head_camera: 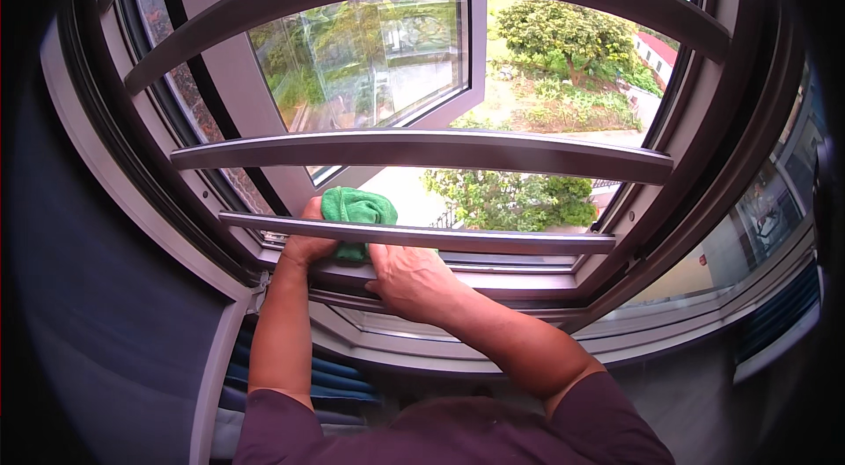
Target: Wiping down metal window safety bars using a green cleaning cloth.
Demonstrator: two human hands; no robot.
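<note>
My left hand (313, 237) reaches past the lowest metal bar (422, 233) at the left corner of the window and grips a bunched green cloth (360, 206). The cloth bulges above the bar, and a part of it shows below. My right hand (410, 277) lies over the bottom window frame (508, 280), palm down, beside the cloth's lower part. Its fingertips go behind the bar, so what they hold is hidden.
More horizontal bars (422, 153) cross the opening above my hands. An outward-opened glass sash (370, 62) stands beyond them. At left a dark inner panel (119, 280) with a pale edge swings toward me. Blue pleated fabric (337, 379) hangs below. Trees (568, 29) show outside.
</note>
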